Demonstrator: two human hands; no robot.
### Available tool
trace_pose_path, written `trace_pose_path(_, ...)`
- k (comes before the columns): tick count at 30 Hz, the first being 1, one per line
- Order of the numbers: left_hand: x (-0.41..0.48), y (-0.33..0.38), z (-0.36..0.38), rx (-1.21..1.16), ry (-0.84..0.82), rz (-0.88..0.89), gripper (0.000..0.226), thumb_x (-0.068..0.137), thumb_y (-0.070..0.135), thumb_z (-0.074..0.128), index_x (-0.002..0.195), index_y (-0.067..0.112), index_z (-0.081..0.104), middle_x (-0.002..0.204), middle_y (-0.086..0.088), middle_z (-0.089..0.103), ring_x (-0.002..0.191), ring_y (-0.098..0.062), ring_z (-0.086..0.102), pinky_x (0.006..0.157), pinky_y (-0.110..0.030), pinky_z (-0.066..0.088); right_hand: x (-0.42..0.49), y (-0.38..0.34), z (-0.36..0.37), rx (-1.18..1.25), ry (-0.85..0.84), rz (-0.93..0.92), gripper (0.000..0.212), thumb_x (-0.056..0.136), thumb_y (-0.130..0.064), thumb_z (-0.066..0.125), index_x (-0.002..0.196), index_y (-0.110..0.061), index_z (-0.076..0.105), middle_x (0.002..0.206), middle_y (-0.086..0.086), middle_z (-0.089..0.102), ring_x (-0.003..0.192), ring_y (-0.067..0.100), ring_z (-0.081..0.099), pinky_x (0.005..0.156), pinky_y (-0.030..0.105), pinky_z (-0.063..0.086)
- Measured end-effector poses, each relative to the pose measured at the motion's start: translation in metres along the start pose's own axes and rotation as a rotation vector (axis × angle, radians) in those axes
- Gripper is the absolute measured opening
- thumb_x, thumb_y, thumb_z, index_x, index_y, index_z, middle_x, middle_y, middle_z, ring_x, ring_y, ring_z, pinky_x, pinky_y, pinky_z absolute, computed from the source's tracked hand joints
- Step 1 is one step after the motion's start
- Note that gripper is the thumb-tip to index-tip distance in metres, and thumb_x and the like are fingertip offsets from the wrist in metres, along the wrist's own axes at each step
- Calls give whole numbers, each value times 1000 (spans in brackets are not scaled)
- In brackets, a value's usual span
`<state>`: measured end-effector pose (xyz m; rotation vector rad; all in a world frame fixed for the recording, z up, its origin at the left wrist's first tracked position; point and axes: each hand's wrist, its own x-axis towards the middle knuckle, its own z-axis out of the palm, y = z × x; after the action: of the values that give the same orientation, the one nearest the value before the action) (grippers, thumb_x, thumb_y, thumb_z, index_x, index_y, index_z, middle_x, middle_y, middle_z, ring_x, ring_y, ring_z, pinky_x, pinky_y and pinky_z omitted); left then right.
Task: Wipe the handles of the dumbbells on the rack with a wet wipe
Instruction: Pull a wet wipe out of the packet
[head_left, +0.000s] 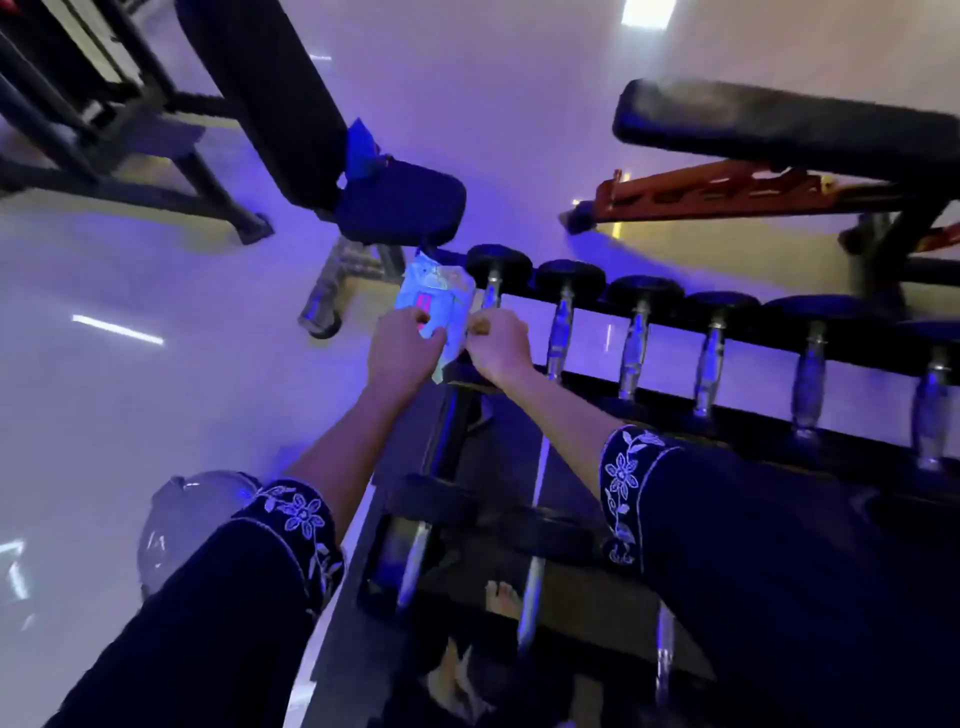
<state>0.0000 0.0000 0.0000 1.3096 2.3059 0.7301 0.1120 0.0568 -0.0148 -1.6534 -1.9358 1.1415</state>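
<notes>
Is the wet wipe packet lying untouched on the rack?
No, the left hand grips the wet wipe packet, and the right hand pinches its edge.

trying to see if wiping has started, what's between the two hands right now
In the head view, a wet wipe pack sits between them: the left hand grips its left side and the right hand pinches its right edge.

Left grip and right grip curled, nearly touching.
</notes>
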Motion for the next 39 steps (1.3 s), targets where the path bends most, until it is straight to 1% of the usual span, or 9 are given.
trace_pose_path(7,60,-32,39,246,-84,-14,44,82,41,72,104,3,64,104,-19,60,101,-37,57,80,-44,44,48,13,35,87,-21,24,40,75,9,54,111,-4,67,109,16,68,101,25,63,89,26,47)
trace_pose_path(11,78,-46,50,313,6,92,45,81,46,71,90,2,63,99,-19,56,97,-37,53,72,-44,42,57,22,51,-54,44,-84,23,79,3,55,93,-5,71,90,12,60,86,30,60,72,29,43)
trace_pose_path(17,85,-44,46,559,-42,223,52,92,50,52,109,2,62,107,-17,60,104,-35,54,70,-40,42,59,22,58,-321,101,-198,21,83,-11,54,96,-13,71,92,7,52,85,28,53,59,29,35)
trace_pose_path(20,84,-43,41,587,-49,389,40,93,33,45,83,0,66,85,-17,63,78,-34,64,52,-34,39,61,21,61,-400,94,-172,18,84,-12,55,94,-15,70,93,1,49,82,24,50,57,28,30)
trace_pose_path(24,94,-66,30,157,99,288,29,88,17,51,61,7,57,60,-14,57,58,-36,54,54,-38,37,63,23,64,-458,73,-165,16,85,-7,55,88,-13,69,90,-3,42,79,24,51,57,28,30)
trace_pose_path(26,94,-83,22,-140,137,210,38,89,19,49,53,21,39,47,3,35,51,-19,37,53,-35,33,66,22,64,-431,60,-166,19,84,-5,55,90,-13,71,93,-1,47,80,24,51,59,28,36)
trace_pose_path(30,87,-112,27,-644,170,-48,48,96,39,49,58,14,31,55,6,25,59,-13,32,68,-54,58,71,11,57,-333,115,-155,17,77,-5,53,79,-4,70,87,14,61,73,29,53,63,32,46)
trace_pose_path(34,84,-120,38,-821,145,-139,58,91,52,53,65,0,44,60,-7,42,65,-14,50,75,-60,56,68,-5,62,-262,155,-320,13,82,-9,59,80,-10,72,99,9,63,78,22,61,66,32,46)
trace_pose_path(39,82,-119,42,-791,216,-116,60,91,57,50,63,5,39,57,-9,37,61,-14,47,74,-60,55,78,-4,75,-570,6,-316,21,91,-17,49,91,-12,69,103,7,46,82,29,55,59,29,34)
